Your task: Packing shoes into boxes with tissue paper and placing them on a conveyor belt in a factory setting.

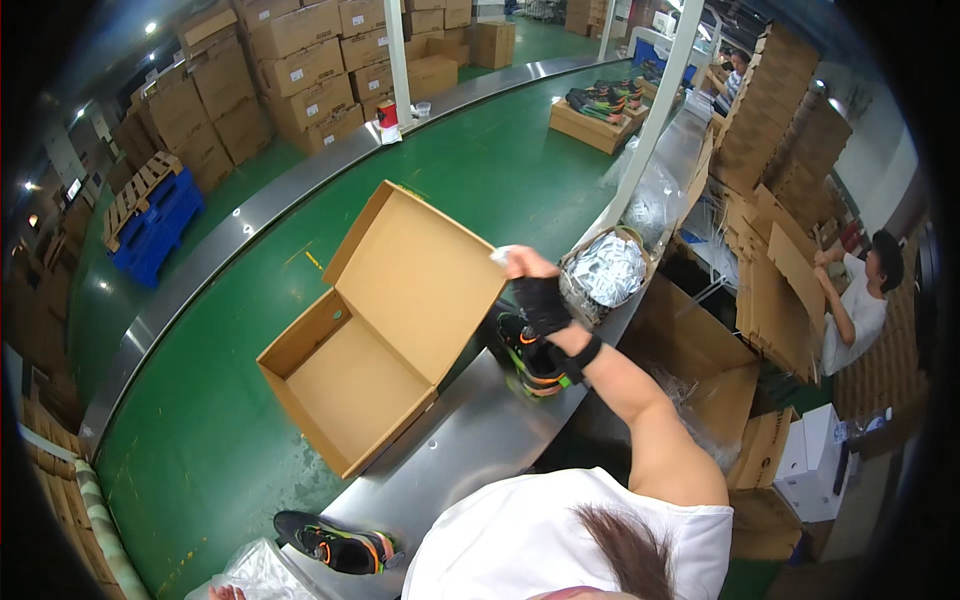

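My right hand (533,270), in a black fingerless glove with a black band at the wrist, is closed in a pinch on a small white packet (501,256). It hovers at the right edge of the raised lid of an open brown cardboard box (360,375) with a bare inside. Beneath my right wrist sits a black sneaker (535,360) with orange and green trim, partly covered. A matching sneaker (345,548) lies at lower left. Only fingertips of my left hand (226,593) show at the bottom edge, by a clear plastic bag (265,575); its grip is hidden.
A basket of silvery-white packets (605,270) stands right of my right hand. The box rests on a green conveyor belt (215,400) beside a metal ledge (450,440). Farther along is a carton with sneakers (590,125). Co-workers (860,300) are at right, near stacked cardboard.
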Demonstrator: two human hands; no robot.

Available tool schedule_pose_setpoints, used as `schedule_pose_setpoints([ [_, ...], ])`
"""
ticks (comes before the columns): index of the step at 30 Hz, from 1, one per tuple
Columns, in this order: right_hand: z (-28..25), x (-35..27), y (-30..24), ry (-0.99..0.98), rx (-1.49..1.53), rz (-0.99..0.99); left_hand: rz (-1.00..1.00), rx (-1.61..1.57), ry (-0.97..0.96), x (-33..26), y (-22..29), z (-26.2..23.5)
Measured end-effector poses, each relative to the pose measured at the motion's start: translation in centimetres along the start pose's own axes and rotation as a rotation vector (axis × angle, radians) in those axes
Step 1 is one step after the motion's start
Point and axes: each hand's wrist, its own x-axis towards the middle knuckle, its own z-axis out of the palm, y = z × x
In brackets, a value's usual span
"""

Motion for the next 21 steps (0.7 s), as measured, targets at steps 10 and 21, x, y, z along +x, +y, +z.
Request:
schedule_pose_setpoints([
  [10,16.3,-17.0,-5.9,-1.693,-0.211,-0.217,-0.370,1.227,-0.525,-8.8,-13.2,1.6],
  [21,16.1,-20.8,-10.2,-1.517,-0.194,-0.268,-0.625,1.009,0.031,-8.6,-9.6,3.2],
])
